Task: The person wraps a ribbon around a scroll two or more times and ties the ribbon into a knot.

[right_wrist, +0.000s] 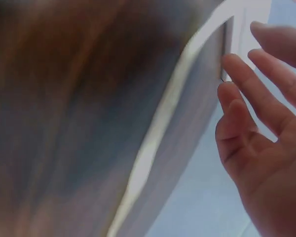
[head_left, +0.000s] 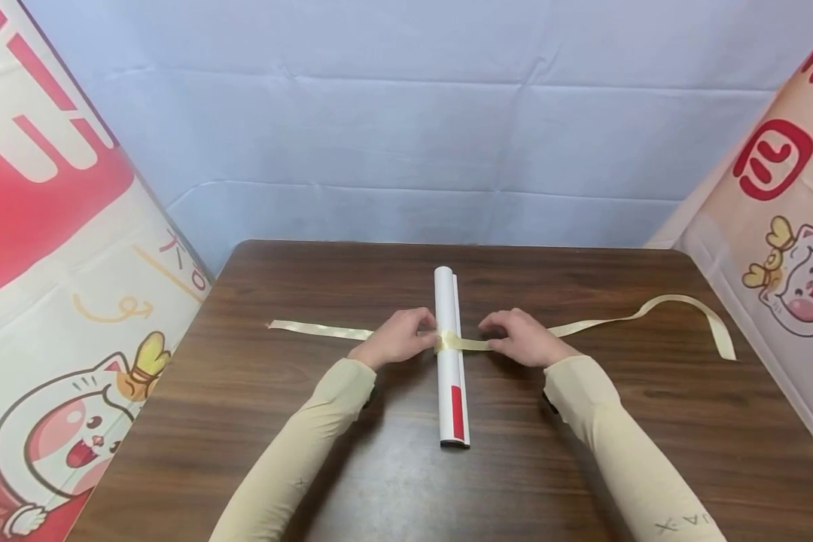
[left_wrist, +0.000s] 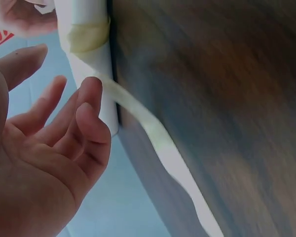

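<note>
A white paper roll point(head_left: 445, 301) with a red patch near its close end lies lengthwise on the brown table point(head_left: 393, 497). Pale yellow ribbon point(head_left: 449, 342) wraps round its middle, and one tail runs out to each side. Just left of the roll is my left hand point(head_left: 400, 336); in the left wrist view its fingers are loosely bent, with nothing gripped and the ribbon tail point(left_wrist: 163, 145) passing by the fingertips. On the other side, my right hand point(head_left: 523, 337) hovers over the right tail. The right wrist view shows its fingers point(right_wrist: 261, 98) spread and relaxed, apart from the ribbon point(right_wrist: 158, 118).
The left ribbon tail ends on the table's left part, while the longer right tail curls near the right edge. A pale blue cloth point(head_left: 406, 135) hangs behind the table. Printed cartoon panels point(head_left: 61, 421) stand at both sides.
</note>
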### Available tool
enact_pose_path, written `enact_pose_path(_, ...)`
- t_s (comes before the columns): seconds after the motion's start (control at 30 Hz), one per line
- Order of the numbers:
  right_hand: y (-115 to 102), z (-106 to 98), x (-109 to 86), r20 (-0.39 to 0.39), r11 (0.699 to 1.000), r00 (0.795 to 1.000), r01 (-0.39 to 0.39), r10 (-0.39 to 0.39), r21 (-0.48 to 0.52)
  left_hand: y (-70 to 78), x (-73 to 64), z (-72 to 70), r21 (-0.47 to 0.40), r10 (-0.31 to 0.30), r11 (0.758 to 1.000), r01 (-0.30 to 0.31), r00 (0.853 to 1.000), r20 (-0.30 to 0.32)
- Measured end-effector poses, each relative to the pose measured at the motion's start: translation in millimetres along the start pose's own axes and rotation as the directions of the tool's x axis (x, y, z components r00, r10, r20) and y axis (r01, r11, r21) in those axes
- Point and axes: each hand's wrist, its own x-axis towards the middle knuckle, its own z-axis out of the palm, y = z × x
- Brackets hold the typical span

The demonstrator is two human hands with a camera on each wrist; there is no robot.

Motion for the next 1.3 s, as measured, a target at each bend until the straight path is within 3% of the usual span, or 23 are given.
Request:
enact_pose_path(0.17,1.2,12.8,3.0,0.008,0.999,1.0,0.027,-0.027,0.029,1.9,8.1,7.9,0.003,-0.026,1.0,0.026,1.0,0.004)
enact_pose_path(0.4,4.0,22.4,5.6,-0.052,0.995,0.994,0.095,-0.093,0.035,4.0,12.3,11.4,0.008,-0.029,1.0,0.029,1.0,0.01)
enact_pose_path(0.67,-0.9,24.7,6.2,-0.018,0.999,0.999,0.043,-0.042,0.026,8.2,13.1,8.9,-0.026,-0.033,0.999,0.034,0.999,0.037)
enact_pose_path(0.87,-2.6,26.0,5.7,-0.133,0.994,0.986,0.101,-0.105,-0.035,8.3,15.1,8.4,-0.04,-0.04,0.998,0.042,0.998,0.05)
enact_pose_path(1.07,-8.2,24.2,5.1,-0.23,0.991,0.965,0.103,-0.121,-0.091,9.6,18.8,9.2,-0.012,-0.049,0.999,0.049,0.998,0.037)
enact_pose_path(1.3,-11.4,24.4,6.9,-0.33,0.975,0.926,0.129,-0.184,-0.181,13.8,23.2,7.7,0.01,-0.071,0.997,0.07,0.996,0.051)
